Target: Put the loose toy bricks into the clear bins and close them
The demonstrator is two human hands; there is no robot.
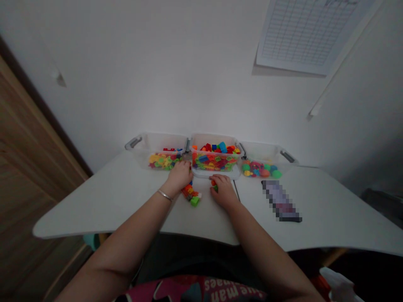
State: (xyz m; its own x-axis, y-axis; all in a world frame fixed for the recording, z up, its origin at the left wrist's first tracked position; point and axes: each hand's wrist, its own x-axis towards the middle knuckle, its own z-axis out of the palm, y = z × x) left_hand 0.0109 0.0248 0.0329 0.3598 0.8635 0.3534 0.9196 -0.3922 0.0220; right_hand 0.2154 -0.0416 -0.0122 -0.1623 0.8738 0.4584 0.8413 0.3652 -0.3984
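Note:
My left hand [180, 176], with a bracelet on its wrist, is closed over the far end of a row of joined toy building bricks [190, 193]. Orange and yellow bricks show in the row, with a bright green one at its near end. Just to the right, my right hand [224, 189] has its fingers curled round a small orange and green toy brick [214, 185]. Part of that brick is hidden by the fingers. Both hands rest low at the table, in front of the middle bin [217, 140].
Clear bins line the wall: the left bin [157, 140] holds bricks, and the right bin [262, 151] holds colourful toy pieces. A white lid [233, 173] lies under the middle bin. A blurred phone-like object [281, 201] rests on the white table [126, 197] at right.

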